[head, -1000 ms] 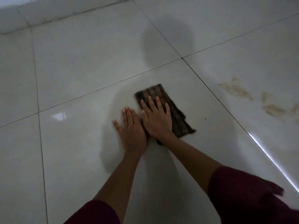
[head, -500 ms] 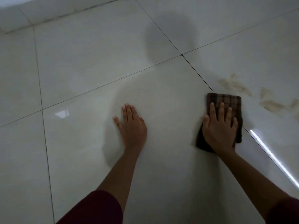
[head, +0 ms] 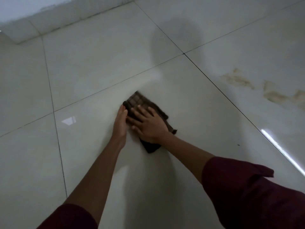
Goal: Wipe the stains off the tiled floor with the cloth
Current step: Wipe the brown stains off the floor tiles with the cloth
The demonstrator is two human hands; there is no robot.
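Spanning the whole frame, the floor (head: 82,71) carries brown stains (head: 272,95) at right. Mid-frame, the right hand (head: 148,123) presses flat, fingers spread, on the dark cloth (head: 140,100), hiding its middle. The left hand (head: 121,120) rests just beside, its fingers blurred.

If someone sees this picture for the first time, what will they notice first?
Probably the dark checked cloth in the middle of the pale tiled floor, pressed flat under the right hand, with the left hand at its left edge. Next, the brownish stains on the tile to the right, apart from the cloth.
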